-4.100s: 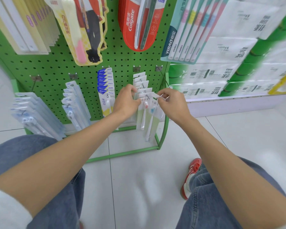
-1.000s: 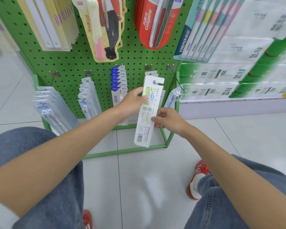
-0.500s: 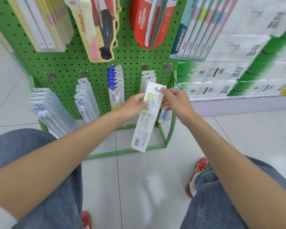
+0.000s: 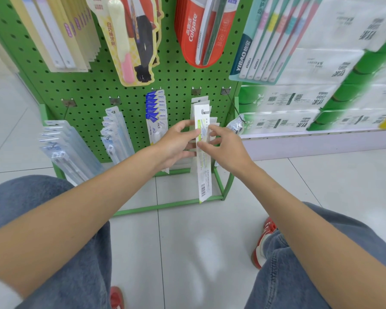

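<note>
Head view: the long white-and-green card-backed toothbrush pack (image 4: 204,175) stands nearly upright in the air, just in front of the green perforated metal display board (image 4: 91,92). Its printed face and barcode are turned toward the camera. Its hang slot, at the top, is close to the row of matching white packs (image 4: 197,101) on their hook. The left hand (image 4: 176,146) has thumb and fingers curled round the pack's left edge. The right hand (image 4: 226,148) pinches the right edge at about the same height, fingertips bent onto the card. Both holds sit in the upper half, and the lower end hangs free above the green base frame (image 4: 165,206).

The pack looks very light and thin, probably stiff enough along its length but easy to bow across the card. Any clear blister on the far face is hidden; it would likely be slick and prone to denting, so the card edges seem the safer hold. A pinch just under the slot should steady the top best for threading onto a hook, and the card around the slot is probably the part most likely to tear if forced.

To the right a thin wire hook (image 4: 232,105) juts out with a silvery pack (image 4: 237,124) at its tip, and blue-topped packs (image 4: 155,108) hang to the left
</note>
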Action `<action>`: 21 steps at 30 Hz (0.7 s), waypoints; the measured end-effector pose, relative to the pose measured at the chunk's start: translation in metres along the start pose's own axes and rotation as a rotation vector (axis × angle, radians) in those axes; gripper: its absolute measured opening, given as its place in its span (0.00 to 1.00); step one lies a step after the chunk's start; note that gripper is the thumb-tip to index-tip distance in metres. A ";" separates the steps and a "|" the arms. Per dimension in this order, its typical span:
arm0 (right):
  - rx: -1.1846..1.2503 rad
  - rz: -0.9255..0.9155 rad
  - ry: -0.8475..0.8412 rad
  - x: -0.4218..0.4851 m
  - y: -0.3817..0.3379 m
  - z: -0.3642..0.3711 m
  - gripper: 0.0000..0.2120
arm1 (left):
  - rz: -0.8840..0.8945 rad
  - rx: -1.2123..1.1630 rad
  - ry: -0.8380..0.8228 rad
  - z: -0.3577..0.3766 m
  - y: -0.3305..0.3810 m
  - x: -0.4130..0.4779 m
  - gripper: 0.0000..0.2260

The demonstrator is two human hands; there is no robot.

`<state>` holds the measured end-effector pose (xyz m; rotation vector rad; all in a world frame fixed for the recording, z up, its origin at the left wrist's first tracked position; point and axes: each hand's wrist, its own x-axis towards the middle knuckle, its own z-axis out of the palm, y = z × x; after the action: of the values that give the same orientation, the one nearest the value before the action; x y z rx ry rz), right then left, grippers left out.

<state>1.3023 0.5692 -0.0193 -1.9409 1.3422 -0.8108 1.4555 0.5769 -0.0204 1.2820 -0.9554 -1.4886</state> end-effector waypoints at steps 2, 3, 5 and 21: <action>0.013 -0.007 -0.058 -0.002 -0.001 0.002 0.17 | 0.012 -0.010 -0.006 0.001 0.001 0.000 0.16; -0.003 -0.019 -0.071 -0.002 0.000 0.003 0.13 | 0.019 -0.004 -0.006 0.002 0.001 -0.001 0.16; 0.003 -0.030 -0.050 -0.001 0.003 0.004 0.09 | 0.030 0.022 0.019 0.002 0.001 -0.001 0.15; 0.305 0.081 0.014 0.010 0.007 -0.012 0.11 | 0.151 0.298 0.115 0.002 -0.002 -0.001 0.12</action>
<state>1.2917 0.5557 -0.0159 -1.6369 1.2178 -0.9308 1.4538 0.5788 -0.0214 1.4541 -1.2013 -1.1745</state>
